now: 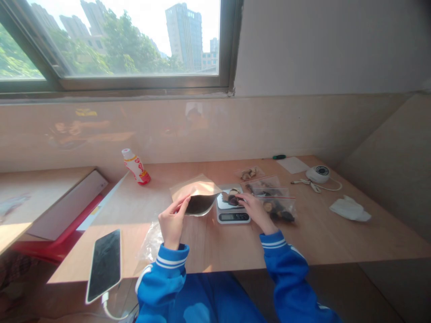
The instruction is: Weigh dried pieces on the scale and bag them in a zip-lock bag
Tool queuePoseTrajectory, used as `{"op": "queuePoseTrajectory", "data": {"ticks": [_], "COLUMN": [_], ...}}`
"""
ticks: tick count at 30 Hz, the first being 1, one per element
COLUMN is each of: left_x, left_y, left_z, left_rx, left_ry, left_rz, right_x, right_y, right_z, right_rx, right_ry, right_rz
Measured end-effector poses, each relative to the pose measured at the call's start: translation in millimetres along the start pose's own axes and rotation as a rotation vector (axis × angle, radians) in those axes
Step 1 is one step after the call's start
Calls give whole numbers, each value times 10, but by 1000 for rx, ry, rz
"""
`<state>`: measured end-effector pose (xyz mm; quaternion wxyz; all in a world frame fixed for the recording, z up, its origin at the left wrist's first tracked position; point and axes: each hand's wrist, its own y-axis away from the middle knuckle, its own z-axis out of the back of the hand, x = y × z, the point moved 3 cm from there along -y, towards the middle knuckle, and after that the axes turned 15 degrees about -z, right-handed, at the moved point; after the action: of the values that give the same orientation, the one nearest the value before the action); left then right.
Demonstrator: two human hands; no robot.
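Reading from the left, a dark-screened phone (104, 264) lies at the near table edge with a white cable at its lower end, and a small white bottle with a red base (136, 167) leans farther back on the wooden table (336, 233). Your left hand (172, 222) pinches the open mouth of a tan paper pouch (197, 195) between thumb and fingers, holding it tilted toward the scale; a crumpled clear bag (151, 242) lies just beside that wrist. Your right hand (254, 208) reaches over the small digital scale (232, 211), its fingertips closed on the dark pieces (232, 197) piled on the platform. Just right of that hand lie clear zip bags (274, 199) holding brown and dark pieces, touching one another. Farther right sit a round white device with its cord (318, 175), a white sheet (292, 164), a green pen (279, 157) and a crumpled white tissue (350, 209).
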<state>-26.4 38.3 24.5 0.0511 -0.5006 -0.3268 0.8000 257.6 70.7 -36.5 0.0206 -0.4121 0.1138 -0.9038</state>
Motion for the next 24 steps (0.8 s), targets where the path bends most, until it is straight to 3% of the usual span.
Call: {"op": "queuePoseTrajectory", "data": {"ticks": [6, 14, 17, 24], "left_x": [23, 36, 44, 39], "left_y": [24, 13, 5, 22], "left_z": [-8, 3, 20, 20], "left_rx": [16, 10, 3, 11], "left_ry": [8, 26, 32, 21], "left_rz": [7, -6, 2, 3], "right_x": [44, 353, 368, 180], "right_y": [85, 99, 116, 228], "right_z": [86, -458, -558, -341], "right_rx": [-181, -129, -139, -255], "right_ry": [0, 149, 243, 272], "right_rz": [-16, 47, 69, 40]}}
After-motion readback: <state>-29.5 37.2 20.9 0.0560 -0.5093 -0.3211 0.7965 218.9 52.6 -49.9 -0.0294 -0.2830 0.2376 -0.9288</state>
